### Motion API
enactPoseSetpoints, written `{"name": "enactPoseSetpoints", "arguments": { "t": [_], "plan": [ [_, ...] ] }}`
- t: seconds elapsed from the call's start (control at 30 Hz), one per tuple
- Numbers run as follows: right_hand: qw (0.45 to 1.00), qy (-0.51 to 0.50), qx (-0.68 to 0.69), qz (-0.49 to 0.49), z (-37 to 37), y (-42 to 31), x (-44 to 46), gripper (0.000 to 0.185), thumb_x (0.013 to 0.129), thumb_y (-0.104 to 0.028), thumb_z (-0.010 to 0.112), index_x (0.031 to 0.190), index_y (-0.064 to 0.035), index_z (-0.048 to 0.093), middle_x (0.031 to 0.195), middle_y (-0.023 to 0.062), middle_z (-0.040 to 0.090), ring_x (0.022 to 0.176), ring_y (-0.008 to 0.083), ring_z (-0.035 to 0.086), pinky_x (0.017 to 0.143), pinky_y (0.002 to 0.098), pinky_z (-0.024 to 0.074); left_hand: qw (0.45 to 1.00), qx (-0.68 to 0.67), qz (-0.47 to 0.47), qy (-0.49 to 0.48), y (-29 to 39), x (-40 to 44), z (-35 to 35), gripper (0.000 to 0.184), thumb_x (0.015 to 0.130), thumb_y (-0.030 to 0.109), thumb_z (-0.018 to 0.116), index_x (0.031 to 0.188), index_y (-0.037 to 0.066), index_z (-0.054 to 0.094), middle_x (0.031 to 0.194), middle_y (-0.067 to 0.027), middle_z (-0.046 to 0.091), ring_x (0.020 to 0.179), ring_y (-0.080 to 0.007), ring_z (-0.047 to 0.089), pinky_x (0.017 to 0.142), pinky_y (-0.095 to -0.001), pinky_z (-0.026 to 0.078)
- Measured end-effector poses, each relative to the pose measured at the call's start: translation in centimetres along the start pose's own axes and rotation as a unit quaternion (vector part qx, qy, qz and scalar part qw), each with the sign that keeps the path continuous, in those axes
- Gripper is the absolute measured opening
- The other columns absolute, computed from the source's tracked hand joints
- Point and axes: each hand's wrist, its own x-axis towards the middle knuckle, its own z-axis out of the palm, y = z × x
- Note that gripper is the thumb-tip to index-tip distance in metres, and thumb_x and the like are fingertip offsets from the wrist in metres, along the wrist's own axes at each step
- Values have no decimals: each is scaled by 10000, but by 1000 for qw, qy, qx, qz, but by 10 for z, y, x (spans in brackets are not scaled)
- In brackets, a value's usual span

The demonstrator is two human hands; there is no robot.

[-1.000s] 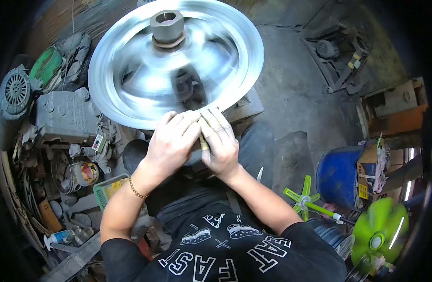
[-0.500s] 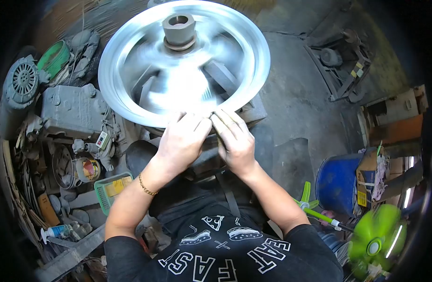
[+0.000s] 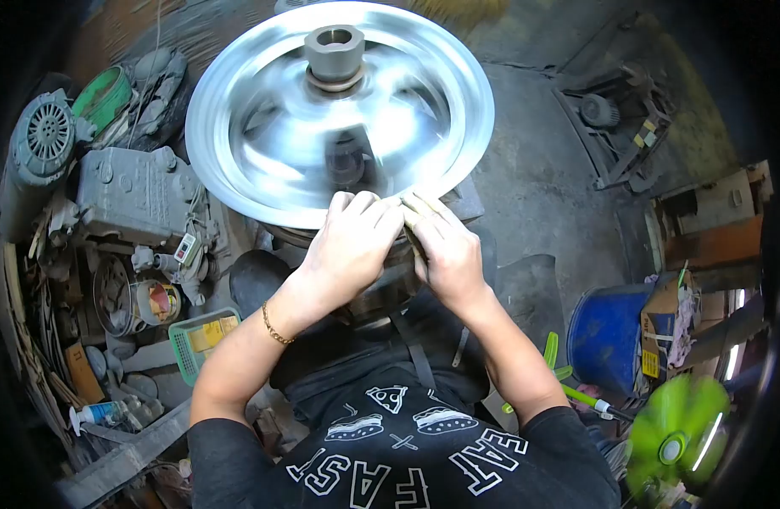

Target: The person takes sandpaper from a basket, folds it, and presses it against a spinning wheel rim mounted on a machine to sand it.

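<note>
A shiny metal wheel rim [image 3: 210, 161] lies flat in front of me, its spokes smeared by spinning. A large hex nut [image 3: 335, 58] stands at its centre above a washer. My left hand [image 3: 354, 244], with a gold bracelet at the wrist, has its fingers curled against the rim's near edge. Right beside it, my right hand [image 3: 447, 253] presses at the same edge with bent fingers. The two hands meet at the fingertips. Anything pinched between the fingers is hidden; a yellowish edge shows by the right fingers.
At left stand a dusty motor [image 3: 46, 140], a grey metal box [image 3: 131, 191] and a green basket [image 3: 199, 343]. To the right are a blue drum [image 3: 610, 335] and a green fan [image 3: 674, 441] with blurred blades. A metal frame with a motor [image 3: 600, 110] sits farther back.
Both hands have shifted slightly right along the near edge, still close together. The wheel's blurred spokes and reflections look different; the whole view has moved a little.
</note>
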Motion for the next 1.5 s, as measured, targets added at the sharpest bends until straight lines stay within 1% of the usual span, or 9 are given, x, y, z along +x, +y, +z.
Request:
{"name": "enactPoseSetpoints", "arguments": {
  "t": [0.1, 0.4, 1.0, 1.03, 1.07, 1.2, 1.3, 1.43, 1.5],
  "plan": [
    [1000, -8, 1, -1, -2, 3, 5, 324, 782, 19, 633, 1101, 15, 687, 1168, 180, 702, 1124, 338, 670, 938, 408, 562, 1000, 13, -6, -5, -3, 0, 5, 364, 745, 34, 620, 1105, 4, 579, 1064, -133, 624, 989, -305, 577, 906, -449, 437],
    [999, -43, 24, -19, -6, 12, 13, 285, 803, -12, 635, 1086, 2, 666, 1116, 177, 705, 1073, 347, 675, 912, 414, 564, 1000, -7, -20, -9, -9, 3, 7, 251, 769, 29, 606, 1019, 35, 583, 926, -108, 601, 913, -298, 574, 875, -442, 412],
    [997, -47, 40, -41, 3, 10, 22, 189, 810, -72, 630, 994, -32, 621, 967, 153, 689, 942, 346, 674, 809, 434, 555, 998, -43, -40, -28, -17, -1, -7, 190, 765, -14, 614, 927, 43, 535, 866, -145, 577, 887, -346, 562, 843, -448, 420],
    [997, -46, 40, -41, 3, 10, 23, 189, 810, -72, 630, 994, -32, 621, 967, 153, 689, 942, 346, 674, 809, 434, 555, 998, -30, -43, -29, -18, -2, -5, 205, 769, -3, 619, 960, 48, 564, 871, -135, 602, 904, -335, 579, 879, -447, 424],
    [997, -49, 43, -40, 2, 10, 24, 186, 809, -72, 629, 992, -34, 620, 968, 152, 689, 938, 344, 673, 805, 434, 555, 999, -40, -17, 3, -19, -2, -1, 180, 765, -26, 604, 904, 39, 509, 856, -157, 550, 875, -356, 548, 804, -439, 413],
    [996, -81, 34, -12, -3, 9, 23, 170, 811, -66, 625, 977, -32, 613, 983, 153, 690, 930, 341, 672, 805, 434, 556, 997, -56, -41, -25, -16, 1, -4, 165, 772, -25, 601, 899, 36, 514, 853, -161, 550, 878, -357, 547, 808, -440, 416],
    [998, -39, 44, -24, 0, 13, 20, 182, 813, -66, 628, 991, -30, 618, 1001, 151, 694, 933, 340, 672, 815, 428, 559, 999, -36, -6, 26, -18, 3, 5, 193, 766, -14, 605, 938, 48, 544, 836, -130, 578, 879, -335, 569, 870, -456, 424],
    [999, -32, 35, -16, -2, 18, 15, 225, 811, -69, 633, 1032, -30, 633, 1031, 153, 698, 951, 344, 674, 828, 431, 561, 996, -50, -64, -29, -10, 9, 8, 187, 773, -13, 597, 942, 51, 547, 844, -136, 581, 894, -346, 575, 853, -462, 423],
    [999, -27, 28, -16, -4, 21, 13, 274, 795, -56, 647, 1068, -30, 654, 1080, 156, 704, 1010, 342, 677, 867, 425, 564, 998, -51, -27, 32, -10, 10, 15, 193, 775, -9, 598, 953, 50, 553, 834, -141, 584, 887, -352, 572, 851, -463, 424]
  ]
}}
